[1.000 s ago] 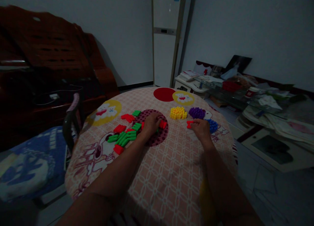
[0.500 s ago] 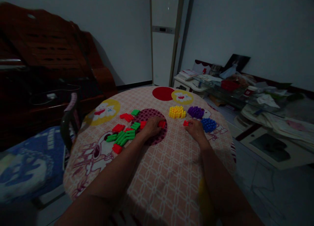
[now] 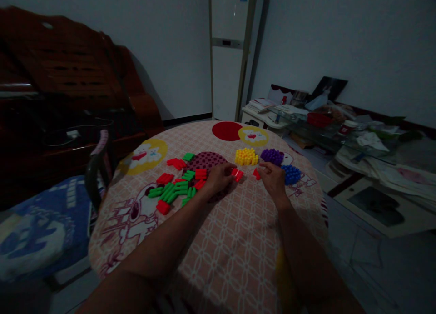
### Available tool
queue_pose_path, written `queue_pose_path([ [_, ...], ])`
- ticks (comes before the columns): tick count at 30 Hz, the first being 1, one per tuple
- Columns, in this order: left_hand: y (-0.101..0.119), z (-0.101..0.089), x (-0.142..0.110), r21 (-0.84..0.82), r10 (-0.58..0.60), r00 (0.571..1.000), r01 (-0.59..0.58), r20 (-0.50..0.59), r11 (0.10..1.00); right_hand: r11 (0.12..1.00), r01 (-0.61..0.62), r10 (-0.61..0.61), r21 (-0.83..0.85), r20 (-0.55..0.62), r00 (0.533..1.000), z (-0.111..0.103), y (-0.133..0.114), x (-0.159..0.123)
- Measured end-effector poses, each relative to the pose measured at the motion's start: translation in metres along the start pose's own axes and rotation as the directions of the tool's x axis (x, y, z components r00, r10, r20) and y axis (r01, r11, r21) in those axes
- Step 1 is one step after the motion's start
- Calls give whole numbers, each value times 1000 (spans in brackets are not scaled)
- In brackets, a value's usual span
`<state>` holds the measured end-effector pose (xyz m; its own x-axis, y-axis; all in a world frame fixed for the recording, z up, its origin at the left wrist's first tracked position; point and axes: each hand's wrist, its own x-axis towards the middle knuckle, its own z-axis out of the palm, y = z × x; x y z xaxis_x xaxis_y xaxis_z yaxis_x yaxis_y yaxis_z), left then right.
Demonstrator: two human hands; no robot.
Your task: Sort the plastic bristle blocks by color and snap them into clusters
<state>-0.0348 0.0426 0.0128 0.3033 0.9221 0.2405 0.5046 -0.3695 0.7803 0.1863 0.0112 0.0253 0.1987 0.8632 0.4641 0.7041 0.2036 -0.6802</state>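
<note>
Between the fingers of my left hand [image 3: 220, 177] is a red plastic building block [image 3: 237, 175], held just over the middle of the table. My right hand [image 3: 272, 177] pinches a second red block [image 3: 256, 173], a short gap to the right of the first. Left of my left hand lie loose green blocks [image 3: 168, 192] and red blocks [image 3: 165, 178], several of each. Beyond my hands sits a yellow block cluster [image 3: 246, 156]. A purple cluster [image 3: 271, 156] and a blue cluster [image 3: 291, 174] stand beside my right hand.
The round table wears a patterned cloth [image 3: 225, 250]. At the left are a chair with a blue cushion [image 3: 47, 223] and a wooden bench [image 3: 68, 73]. A cluttered glass-topped cabinet [image 3: 368, 209] stands at the right, and a tall white unit [image 3: 227, 77] at the back.
My left hand has turned and moved slightly right, bringing its red block toward the other one. Red and green blocks its arm covered now show. My right hand has shifted only slightly.
</note>
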Motion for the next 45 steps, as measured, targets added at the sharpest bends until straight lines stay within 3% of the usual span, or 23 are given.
queue_pose_path([
  [5,4,6,-2,-181,21,1000,-16,22,983,984,107,-126,141,133,983,12,-20,-14],
  [11,8,5,-4,-251,117,993,-109,17,962,946,212,-254,244,155,955,23,-28,-20],
  [15,5,8,-3,-376,63,997,-72,-37,924,936,180,-251,302,218,943,23,-28,-21],
  [18,2,8,-4,-428,57,998,-47,11,902,937,71,-177,343,288,941,22,-25,-21],
  [21,1,8,-5,-394,78,996,-55,43,917,918,-26,-121,396,341,932,21,-22,-20],
  [25,2,9,-6,-279,103,993,-81,62,957,913,-65,-97,403,370,924,21,-21,-19],
  [32,8,7,-11,24,196,980,-197,27,980,964,124,-213,235,404,890,25,-22,-22],
  [35,10,8,-13,37,229,973,-230,28,972,968,147,-219,203,401,890,22,-25,-22],
  [38,9,10,-12,21,259,966,-259,-13,966,969,79,-163,234,366,916,17,-25,-19],
  [42,2,12,-9,-13,257,963,-259,-74,966,974,-10,-21,225,134,991,10,-15,-12],
  [45,-3,13,-7,-1,243,967,-244,-76,970,991,-17,22,136,-36,999,5,-6,-7],
])
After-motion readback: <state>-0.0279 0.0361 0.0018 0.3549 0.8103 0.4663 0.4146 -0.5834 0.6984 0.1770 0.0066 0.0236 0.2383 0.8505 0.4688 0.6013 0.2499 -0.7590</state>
